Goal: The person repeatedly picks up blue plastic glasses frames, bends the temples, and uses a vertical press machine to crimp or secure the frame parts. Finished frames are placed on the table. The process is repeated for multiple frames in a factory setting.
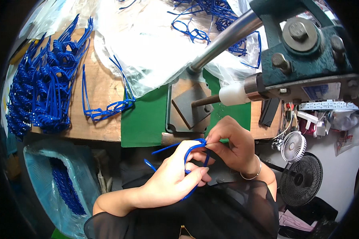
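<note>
A blue eyeglass frame [190, 150] is held up in front of my body, below the table's near edge. My left hand [165, 184] is closed around it, its fingers passing behind the rim and the thumb bent in front. Two thin temple arms of the frame stick out to the left of that hand. My right hand [234, 146] pinches with thumb and forefinger at the frame's upper middle; whether a small part is also in the pinch is hidden. Just beyond my hands stands the metal base [174, 113] of a bench press, its rod above a square plate.
The green press head [315, 55] overhangs at right. A single blue eyeglass frame [107, 111] lies left of the green mat [141, 123]; stacked blue frames [48, 91] stand farther left. A plastic-lined bin [36, 169] is below, fans [301, 179] at lower right.
</note>
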Motion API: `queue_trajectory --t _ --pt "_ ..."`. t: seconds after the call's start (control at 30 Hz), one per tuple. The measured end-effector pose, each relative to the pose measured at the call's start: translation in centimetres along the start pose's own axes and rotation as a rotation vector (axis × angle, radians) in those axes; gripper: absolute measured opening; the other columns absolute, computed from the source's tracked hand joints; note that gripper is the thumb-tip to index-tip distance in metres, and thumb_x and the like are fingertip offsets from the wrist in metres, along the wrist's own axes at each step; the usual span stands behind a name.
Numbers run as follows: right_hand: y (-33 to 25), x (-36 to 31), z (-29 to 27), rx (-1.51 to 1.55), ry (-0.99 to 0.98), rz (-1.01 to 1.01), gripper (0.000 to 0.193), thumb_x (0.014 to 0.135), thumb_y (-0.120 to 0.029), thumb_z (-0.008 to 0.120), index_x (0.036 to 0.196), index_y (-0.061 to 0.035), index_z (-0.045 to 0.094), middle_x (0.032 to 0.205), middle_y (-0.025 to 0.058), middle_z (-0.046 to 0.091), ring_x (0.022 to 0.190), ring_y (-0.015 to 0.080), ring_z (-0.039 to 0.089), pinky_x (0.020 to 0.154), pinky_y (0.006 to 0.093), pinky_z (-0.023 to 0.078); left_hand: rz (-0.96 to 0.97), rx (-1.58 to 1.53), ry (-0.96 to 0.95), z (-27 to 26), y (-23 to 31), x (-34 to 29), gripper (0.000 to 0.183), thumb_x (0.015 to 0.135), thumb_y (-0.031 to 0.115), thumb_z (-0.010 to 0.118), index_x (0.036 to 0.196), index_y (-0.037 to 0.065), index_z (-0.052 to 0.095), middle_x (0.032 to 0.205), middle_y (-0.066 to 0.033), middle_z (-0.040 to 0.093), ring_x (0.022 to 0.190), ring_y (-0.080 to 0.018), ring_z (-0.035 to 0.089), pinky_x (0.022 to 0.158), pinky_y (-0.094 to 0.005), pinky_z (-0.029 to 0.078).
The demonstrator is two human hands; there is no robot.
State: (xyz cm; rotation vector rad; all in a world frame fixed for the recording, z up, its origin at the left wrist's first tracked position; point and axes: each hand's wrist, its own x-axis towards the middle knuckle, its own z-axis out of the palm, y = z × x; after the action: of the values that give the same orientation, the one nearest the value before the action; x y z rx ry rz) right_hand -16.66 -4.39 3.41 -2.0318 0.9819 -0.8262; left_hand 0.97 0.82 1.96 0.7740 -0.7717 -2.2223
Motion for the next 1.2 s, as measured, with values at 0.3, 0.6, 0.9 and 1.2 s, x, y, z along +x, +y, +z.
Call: queue_trajectory --t 0.3,0.6,0.9,1.2 --pt "0.2 -0.2 -0.4 -0.087 0.009 -0.127 0.013 0.065 -0.008 0.072 0.076 -0.0071 0.063 0.072 0.0022 0.058 0.065 0.0178 0.052 0.056 0.0264 0.041 -0.011 -0.027 -0.044 -0.1 -0.2 -0.1 0.042 0.085 0.001 0.049 0.122 0.002 0.029 0.106 -0.0151 0.051 0.082 -0.018 0.06 0.072 -0.0299 0.051" --pt "0.4 -0.2 -0.7 -0.012 -0.029 -0.107 0.015 0.066 -0.009 0.072 0.078 -0.0067 0.063 0.073 0.0027 0.058 0.066 0.0163 0.052 0.057 0.0253 0.041 -0.013 -0.033 -0.077 -0.2 -0.1 0.0 0.043 0.085 0.002 0.049 0.123 0.003 0.028 0.106 -0.0161 0.051 0.082 -0.0182 0.06 0.071 -0.0292 0.051" --pt "0.1 -0.8 0.4 0.006 0.066 -0.064 0.015 0.068 -0.005 0.07 0.078 -0.0041 0.058 0.074 0.0044 0.058 0.068 0.0174 0.053 0.057 0.025 0.042 0.061 0.06 -0.027 0.1 -0.5 -0.2 0.044 0.086 0.001 0.046 0.125 0.004 0.026 0.107 -0.0168 0.049 0.082 -0.0176 0.059 0.071 -0.0294 0.05" --pt "0.4 -0.5 -0.3 0.172 -0.037 -0.02 0.013 0.068 -0.004 0.07 0.077 -0.0049 0.061 0.074 0.0033 0.057 0.067 0.0163 0.052 0.058 0.0242 0.041 -0.023 -0.036 -0.075 0.0 0.1 -0.3 0.043 0.085 0.001 0.048 0.123 0.002 0.027 0.107 -0.0169 0.05 0.082 -0.0188 0.06 0.071 -0.0299 0.05"
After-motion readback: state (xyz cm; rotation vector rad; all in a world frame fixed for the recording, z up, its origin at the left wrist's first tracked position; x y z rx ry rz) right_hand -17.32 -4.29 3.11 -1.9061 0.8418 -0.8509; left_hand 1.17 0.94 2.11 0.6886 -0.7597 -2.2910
